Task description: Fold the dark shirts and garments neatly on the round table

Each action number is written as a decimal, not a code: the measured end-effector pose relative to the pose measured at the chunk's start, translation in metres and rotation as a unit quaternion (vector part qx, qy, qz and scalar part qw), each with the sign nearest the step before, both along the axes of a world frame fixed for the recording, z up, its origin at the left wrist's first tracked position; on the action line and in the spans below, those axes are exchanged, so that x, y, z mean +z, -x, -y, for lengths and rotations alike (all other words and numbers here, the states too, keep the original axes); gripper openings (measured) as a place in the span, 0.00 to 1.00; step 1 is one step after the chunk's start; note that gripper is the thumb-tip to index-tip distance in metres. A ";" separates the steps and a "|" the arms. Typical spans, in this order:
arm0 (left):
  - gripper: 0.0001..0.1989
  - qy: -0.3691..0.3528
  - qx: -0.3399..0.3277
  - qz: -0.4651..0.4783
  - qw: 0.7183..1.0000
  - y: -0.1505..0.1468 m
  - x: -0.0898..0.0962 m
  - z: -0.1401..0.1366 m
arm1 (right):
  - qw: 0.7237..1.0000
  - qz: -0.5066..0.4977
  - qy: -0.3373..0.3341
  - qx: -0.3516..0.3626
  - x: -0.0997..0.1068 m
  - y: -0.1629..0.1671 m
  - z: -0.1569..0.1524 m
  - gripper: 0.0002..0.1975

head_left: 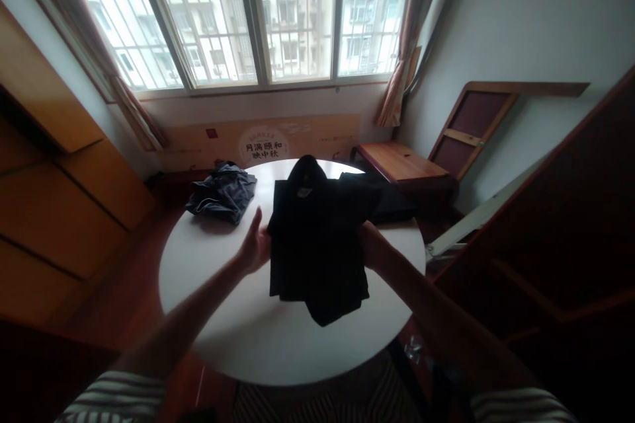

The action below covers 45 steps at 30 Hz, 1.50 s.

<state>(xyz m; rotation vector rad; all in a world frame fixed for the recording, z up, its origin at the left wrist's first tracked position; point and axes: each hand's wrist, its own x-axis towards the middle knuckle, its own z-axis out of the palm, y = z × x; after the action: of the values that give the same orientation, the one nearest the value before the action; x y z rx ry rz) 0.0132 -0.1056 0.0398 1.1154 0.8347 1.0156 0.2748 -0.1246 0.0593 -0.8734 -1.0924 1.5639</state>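
Note:
A black folded garment point(317, 251) is in front of me over the white round table point(223, 344). Its top is rounded like a collar or hood, with a small pale label below; a corner hangs lower at the bottom. My left hand point(255, 248) grips the garment's left edge, thumb pointing up and fingertips partly hidden by the cloth. On the opposite edge, my right hand point(370, 244) holds the fabric, its fingers mostly behind it. The cloth is too dark to show its folds clearly.
Dark crumpled clothing point(223, 192) lies at the table's left back. Another black folded item point(394, 201) rests at the right back. Beyond stands a low wooden table point(404, 162), with a folded wooden frame point(476, 122) against the wall. Orange-brown cabinets point(74, 205) are on the left.

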 end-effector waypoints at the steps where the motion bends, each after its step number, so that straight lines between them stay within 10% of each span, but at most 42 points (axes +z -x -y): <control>1: 0.46 0.046 -0.042 0.025 0.998 -0.008 -0.010 0.004 | 1.000 0.000 0.015 0.005 -0.008 -0.001 -0.004 0.14; 8: 0.34 0.159 -0.113 0.113 0.974 -0.034 -0.043 0.022 | 0.991 0.097 0.095 0.019 -0.057 -0.003 -0.012 0.16; 12: 0.32 0.139 -0.093 0.062 0.984 -0.032 -0.046 0.023 | 0.985 0.173 -0.025 0.011 -0.059 -0.017 -0.013 0.23; 18: 0.38 0.105 -0.107 0.067 0.986 -0.035 -0.040 0.026 | 0.828 0.493 -0.223 -0.149 -0.048 -0.016 -0.038 0.42; 22: 0.33 0.097 -0.108 0.053 0.988 -0.036 -0.037 0.028 | 0.795 0.543 -0.232 -0.142 -0.034 0.016 -0.053 0.38; 32: 0.36 0.160 -0.067 0.068 0.983 -0.039 -0.042 0.027 | 0.879 0.408 -0.225 -0.107 -0.033 0.017 -0.071 0.20; 39: 0.33 0.162 -0.008 0.089 0.983 -0.038 -0.047 0.029 | 0.950 0.280 -0.002 -0.138 -0.045 -0.030 -0.042 0.28; 45: 0.30 0.121 -0.035 0.111 0.986 -0.043 -0.030 0.028 | 0.983 0.041 0.160 0.074 -0.033 -0.047 -0.006 0.17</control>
<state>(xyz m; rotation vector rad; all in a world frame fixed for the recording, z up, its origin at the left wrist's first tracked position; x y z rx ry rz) 0.0562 -0.1334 0.0094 0.8034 0.7113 0.9332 0.3222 -0.1188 0.0259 -1.1007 -0.9969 1.8765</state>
